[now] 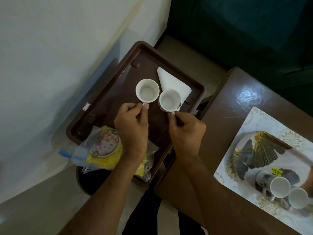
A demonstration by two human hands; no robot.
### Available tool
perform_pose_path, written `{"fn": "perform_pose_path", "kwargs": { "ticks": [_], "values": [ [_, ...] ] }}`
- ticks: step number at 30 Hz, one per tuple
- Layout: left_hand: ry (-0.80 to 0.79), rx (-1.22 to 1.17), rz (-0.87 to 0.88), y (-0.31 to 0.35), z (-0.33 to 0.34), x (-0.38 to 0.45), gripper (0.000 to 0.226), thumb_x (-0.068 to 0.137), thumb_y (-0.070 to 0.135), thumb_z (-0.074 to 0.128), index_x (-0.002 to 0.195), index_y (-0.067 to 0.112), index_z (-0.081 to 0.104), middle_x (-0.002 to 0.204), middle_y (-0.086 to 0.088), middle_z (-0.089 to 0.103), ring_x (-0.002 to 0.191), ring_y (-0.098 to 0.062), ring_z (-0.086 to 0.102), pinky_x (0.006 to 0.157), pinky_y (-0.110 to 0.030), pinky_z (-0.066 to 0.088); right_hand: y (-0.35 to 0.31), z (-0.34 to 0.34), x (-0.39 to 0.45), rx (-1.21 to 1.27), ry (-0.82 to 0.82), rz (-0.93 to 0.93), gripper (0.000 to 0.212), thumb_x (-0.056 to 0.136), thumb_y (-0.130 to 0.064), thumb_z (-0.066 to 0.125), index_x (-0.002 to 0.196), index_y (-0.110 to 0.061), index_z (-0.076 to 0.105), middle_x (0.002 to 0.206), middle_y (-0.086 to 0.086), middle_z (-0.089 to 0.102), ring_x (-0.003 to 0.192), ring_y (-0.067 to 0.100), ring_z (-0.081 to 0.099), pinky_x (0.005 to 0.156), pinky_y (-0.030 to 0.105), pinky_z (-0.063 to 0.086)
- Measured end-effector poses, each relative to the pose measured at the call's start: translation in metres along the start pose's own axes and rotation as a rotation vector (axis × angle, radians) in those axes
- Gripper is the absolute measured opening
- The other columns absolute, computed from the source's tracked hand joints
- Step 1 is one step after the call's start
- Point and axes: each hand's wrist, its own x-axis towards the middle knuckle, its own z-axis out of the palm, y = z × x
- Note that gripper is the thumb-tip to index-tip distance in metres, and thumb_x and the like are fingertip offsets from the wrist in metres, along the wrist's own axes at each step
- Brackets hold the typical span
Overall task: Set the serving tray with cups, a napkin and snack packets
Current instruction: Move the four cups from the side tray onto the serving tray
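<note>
White ceramic is what both of your hands hold. Your left hand [132, 128] pinches the small handle of the left white ceramic cup [147, 90], thumb and fingers curled tight on it. Your right hand [186, 131] pinches the handle of the right white ceramic cup [169, 100] in the same way. Both cups are upright and empty, just beside each other, over the middle of the brown rectangular plastic tray [108, 92]. Whether they touch the tray floor I cannot tell.

The right cup covers one edge of the folded white paper napkin [171, 82], which lies in the far right part of the tray. The yellow and clear snack packets [103, 148] lie at the near end of the tray — partly over its rim, under your left wrist.

To the right stands a dark brown glossy table [237, 106] — on it a white patterned tray [254, 119] with two more white cups [288, 192].
</note>
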Motion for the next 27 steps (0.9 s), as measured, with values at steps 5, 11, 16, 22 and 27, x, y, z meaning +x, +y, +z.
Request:
{"fn": "perform_pose_path", "kwargs": {
  "ticks": [5, 11, 16, 22, 27],
  "values": [
    [-0.018, -0.008, 0.033, 0.023, 0.014, -0.025, 0.02, 0.099, 0.021, 0.073, 0.105, 0.003, 0.08, 0.096, -0.006, 0.07, 0.078, -0.023, 0.074, 0.068, -0.043, 0.063, 0.011, -0.035, 0.002, 0.039, 0.077, -0.003, 0.012, 0.092, -0.011, 0.077, 0.082, -0.006, 0.081, 0.068, 0.002, 0.073, 0.057, 0.009, 0.06, 0.057, 0.017, 0.046],
    [-0.099, -0.005, 0.113, 0.056, 0.043, -0.068, 0.017, 0.098, 0.019, 0.074, 0.098, 0.004, 0.081, 0.09, -0.005, 0.07, 0.077, -0.015, 0.069, 0.068, -0.01, 0.052, 0.043, -0.09, 0.001, 0.013, 0.153, 0.06, 0.017, 0.092, -0.017, 0.075, 0.077, -0.011, 0.079, 0.065, -0.001, 0.069, 0.058, 0.011, 0.06, 0.055, 0.019, 0.045],
    [-0.193, -0.024, 0.173, 0.084, 0.076, -0.114, 0.019, 0.1, 0.021, 0.073, 0.104, 0.004, 0.081, 0.092, -0.005, 0.072, 0.077, -0.014, 0.071, 0.07, -0.014, 0.056, 0.085, -0.139, -0.004, -0.034, 0.235, 0.093, 0.017, 0.089, -0.014, 0.076, 0.073, -0.007, 0.078, 0.06, 0.005, 0.068, 0.053, 0.019, 0.058, 0.053, 0.03, 0.044],
    [-0.31, -0.031, 0.177, 0.108, 0.119, -0.176, 0.02, 0.1, 0.026, 0.071, 0.109, 0.01, 0.079, 0.096, 0.0, 0.073, 0.084, -0.012, 0.072, 0.072, -0.016, 0.059, 0.141, -0.198, -0.015, -0.089, 0.313, 0.152, 0.024, 0.09, -0.016, 0.079, 0.069, -0.007, 0.073, 0.058, 0.003, 0.063, 0.053, 0.017, 0.05, 0.053, 0.032, 0.039],
    [-0.399, 0.017, 0.259, 0.122, 0.151, -0.219, 0.018, 0.097, 0.021, 0.075, 0.105, 0.006, 0.08, 0.091, 0.004, 0.068, 0.074, -0.006, 0.063, 0.067, -0.002, 0.048, 0.189, -0.244, -0.026, -0.129, 0.338, 0.203, 0.017, 0.089, -0.016, 0.079, 0.075, -0.006, 0.078, 0.064, 0.007, 0.072, 0.057, 0.02, 0.06, 0.055, 0.034, 0.05]
  ]
}}
